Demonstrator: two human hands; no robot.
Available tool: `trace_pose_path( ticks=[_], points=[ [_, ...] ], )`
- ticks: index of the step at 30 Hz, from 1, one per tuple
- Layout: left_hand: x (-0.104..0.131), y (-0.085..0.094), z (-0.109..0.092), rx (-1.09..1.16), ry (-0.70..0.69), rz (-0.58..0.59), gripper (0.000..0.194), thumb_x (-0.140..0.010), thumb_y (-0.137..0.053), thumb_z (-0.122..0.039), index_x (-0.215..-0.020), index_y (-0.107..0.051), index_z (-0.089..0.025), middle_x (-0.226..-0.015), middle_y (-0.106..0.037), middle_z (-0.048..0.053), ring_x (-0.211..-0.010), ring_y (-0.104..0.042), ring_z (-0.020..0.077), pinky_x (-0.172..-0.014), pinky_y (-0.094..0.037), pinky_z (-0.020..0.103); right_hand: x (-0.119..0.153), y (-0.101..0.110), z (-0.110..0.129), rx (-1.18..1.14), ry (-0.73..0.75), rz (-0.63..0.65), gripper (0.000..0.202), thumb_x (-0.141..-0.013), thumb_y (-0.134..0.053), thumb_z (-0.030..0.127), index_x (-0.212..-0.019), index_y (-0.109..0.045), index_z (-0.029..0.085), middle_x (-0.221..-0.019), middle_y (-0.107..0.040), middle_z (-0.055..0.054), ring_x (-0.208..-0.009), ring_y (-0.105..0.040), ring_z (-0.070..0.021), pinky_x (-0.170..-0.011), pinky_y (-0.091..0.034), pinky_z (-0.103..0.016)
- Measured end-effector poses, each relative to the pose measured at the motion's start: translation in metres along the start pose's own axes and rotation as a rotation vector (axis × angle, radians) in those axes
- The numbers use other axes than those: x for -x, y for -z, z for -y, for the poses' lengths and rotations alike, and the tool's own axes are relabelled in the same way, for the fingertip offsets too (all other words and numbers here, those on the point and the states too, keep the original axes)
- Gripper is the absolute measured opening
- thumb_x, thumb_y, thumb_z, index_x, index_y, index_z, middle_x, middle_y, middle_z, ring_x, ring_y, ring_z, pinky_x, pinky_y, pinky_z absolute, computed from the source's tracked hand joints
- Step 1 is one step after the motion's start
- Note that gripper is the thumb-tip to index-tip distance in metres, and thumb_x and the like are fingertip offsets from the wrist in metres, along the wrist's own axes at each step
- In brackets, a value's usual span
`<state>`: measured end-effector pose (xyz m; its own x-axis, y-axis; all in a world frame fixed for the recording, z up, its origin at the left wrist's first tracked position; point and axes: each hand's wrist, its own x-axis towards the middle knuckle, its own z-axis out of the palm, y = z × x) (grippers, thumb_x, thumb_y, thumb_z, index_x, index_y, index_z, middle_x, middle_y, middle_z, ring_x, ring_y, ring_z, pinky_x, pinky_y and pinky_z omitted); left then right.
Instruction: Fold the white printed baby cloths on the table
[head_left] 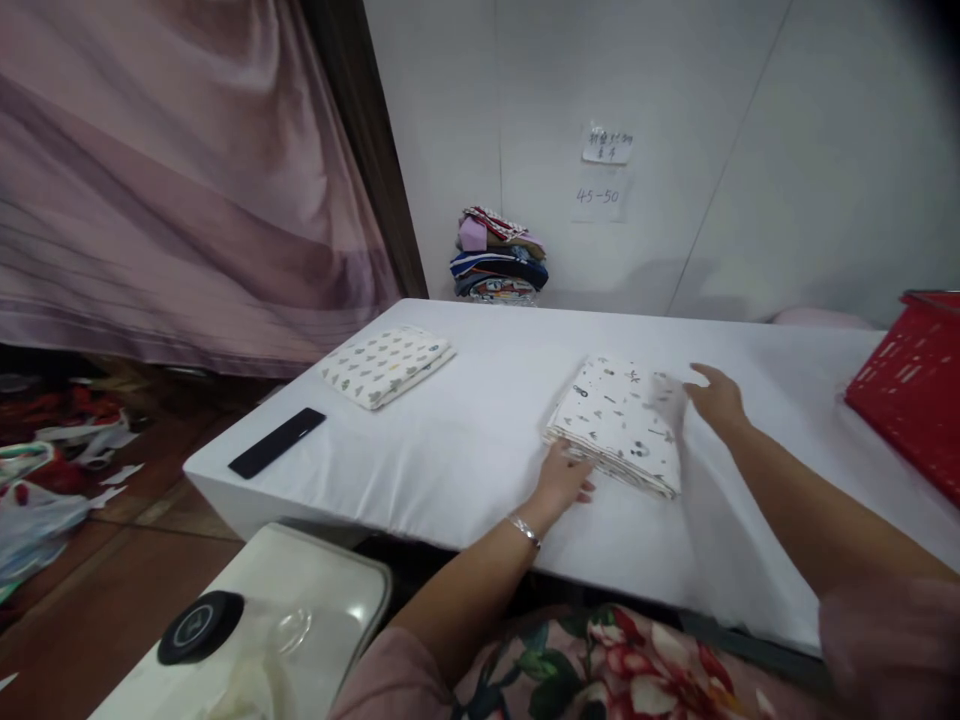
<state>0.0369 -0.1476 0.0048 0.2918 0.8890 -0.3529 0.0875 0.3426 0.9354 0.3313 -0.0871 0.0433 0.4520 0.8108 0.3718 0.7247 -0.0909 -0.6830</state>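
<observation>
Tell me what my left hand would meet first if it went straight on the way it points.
Your left hand would likely meet the folded printed cloth first; it's at the near edge, though whether they already touch is unclear.

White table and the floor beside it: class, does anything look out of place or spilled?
The floor looks untidy at far left: white scraps lie loose near a plastic bag, as if dropped. On the table, nothing looks spilled; the right folded cloth and the left folded cloth lie flat.
</observation>
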Motion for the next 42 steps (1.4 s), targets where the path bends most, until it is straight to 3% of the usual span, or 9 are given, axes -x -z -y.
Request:
trace_pose_path(
  ticks=[5, 10, 12, 17, 21, 25, 29, 38, 42],
  points=[
    [-0.009, 0.04, 0.001, -0.175, -0.134, -0.209, 0.028, -0.08, -0.055, -0.028, -0.105, -0.051, -0.018, -0.101, -0.061, 0.007, -0.059, -0.058, 0.0077, -0.048, -0.046, 0.02, 0.081, -0.024, 0.04, -0.012, 0.145, 0.286, 0.035, -0.083, -0.048, 0.035, -0.111, -0.062, 0.02, -0.119, -0.061, -0.009, -0.106, -0.056, -0.025, -0.089, -0.045, -0.039],
    [-0.027, 0.069, -0.006, -0.455, -0.294, -0.355, 0.025, -0.08, -0.054, -0.028, -0.104, -0.058, -0.02, -0.107, -0.063, 0.005, -0.08, -0.061, 0.0123, -0.074, -0.049, 0.026, 0.134, -0.028, 0.048, 0.266, 0.489, 0.536, 0.042, -0.089, -0.038, 0.043, -0.122, -0.056, 0.024, -0.132, -0.052, -0.007, -0.124, -0.043, -0.0261, -0.104, -0.03, -0.047],
    [-0.031, 0.068, -0.009, -0.504, -0.339, -0.339, 0.024, -0.081, -0.054, -0.029, -0.102, -0.061, -0.019, -0.107, -0.063, 0.005, -0.082, -0.061, 0.0133, -0.079, -0.048, 0.028, 0.136, -0.025, 0.049, 0.344, 0.529, 0.545, 0.045, -0.089, -0.036, 0.045, -0.125, -0.054, 0.024, -0.135, -0.049, -0.008, -0.127, -0.039, -0.0266, -0.106, -0.027, -0.048],
    [-0.037, 0.06, -0.014, -0.478, -0.37, -0.274, 0.024, -0.082, -0.052, -0.036, -0.092, -0.066, -0.019, -0.099, -0.067, 0.005, -0.085, -0.061, 0.0155, -0.081, -0.048, 0.029, 0.123, -0.024, 0.073, 0.247, 0.569, 0.538, 0.038, -0.09, -0.036, 0.041, -0.114, -0.06, 0.023, -0.121, -0.06, -0.006, -0.112, -0.052, -0.0234, -0.095, -0.039, -0.037],
    [-0.044, 0.059, -0.015, -0.402, -0.355, -0.277, 0.026, -0.083, -0.052, -0.038, -0.092, -0.067, -0.019, -0.096, -0.069, 0.004, -0.086, -0.061, 0.0154, -0.078, -0.048, 0.027, 0.117, -0.041, 0.1, 0.209, 0.558, 0.505, 0.031, -0.09, -0.04, 0.037, -0.106, -0.062, 0.022, -0.106, -0.064, -0.006, -0.098, -0.056, -0.022, -0.088, -0.041, -0.034],
    [-0.046, 0.062, -0.012, -0.335, -0.34, -0.209, 0.027, -0.083, -0.05, -0.038, -0.094, -0.067, -0.02, -0.091, -0.069, 0.002, -0.071, -0.06, 0.0119, -0.069, -0.048, 0.024, 0.115, -0.067, 0.116, 0.275, 0.565, 0.479, 0.028, -0.087, -0.047, 0.036, -0.105, -0.062, 0.02, -0.104, -0.062, -0.008, -0.097, -0.053, -0.0233, -0.085, -0.04, -0.033],
    [-0.048, 0.064, -0.008, -0.336, -0.357, -0.206, 0.027, -0.083, -0.05, -0.037, -0.094, -0.067, -0.02, -0.087, -0.069, 0.0, -0.062, -0.058, 0.0099, -0.065, -0.047, 0.023, 0.115, -0.082, 0.119, 0.342, 0.544, 0.483, 0.025, -0.088, -0.046, 0.034, -0.1, -0.064, 0.021, -0.098, -0.061, -0.008, -0.094, -0.053, -0.0228, -0.081, -0.039, -0.032],
    [-0.052, 0.066, -0.004, -0.345, -0.375, -0.195, 0.025, -0.082, -0.05, -0.035, -0.093, -0.067, -0.02, -0.087, -0.069, 0.001, -0.07, -0.06, 0.0116, -0.07, -0.047, 0.024, 0.113, -0.09, 0.12, 0.165, 0.392, 0.37, 0.027, -0.092, -0.037, 0.03, -0.085, -0.061, 0.021, -0.083, -0.06, -0.004, -0.082, -0.054, -0.0165, -0.07, -0.04, -0.026],
    [-0.051, 0.066, -0.006, -0.321, -0.353, -0.168, 0.025, -0.083, -0.049, -0.036, -0.092, -0.066, -0.02, -0.083, -0.068, 0.0, -0.064, -0.058, 0.0104, -0.066, -0.046, 0.023, 0.12, -0.096, 0.124, 0.243, 0.445, 0.392, 0.027, -0.092, -0.037, 0.031, -0.088, -0.062, 0.022, -0.087, -0.06, -0.004, -0.087, -0.053, -0.0186, -0.072, -0.039, -0.027]
  ],
)
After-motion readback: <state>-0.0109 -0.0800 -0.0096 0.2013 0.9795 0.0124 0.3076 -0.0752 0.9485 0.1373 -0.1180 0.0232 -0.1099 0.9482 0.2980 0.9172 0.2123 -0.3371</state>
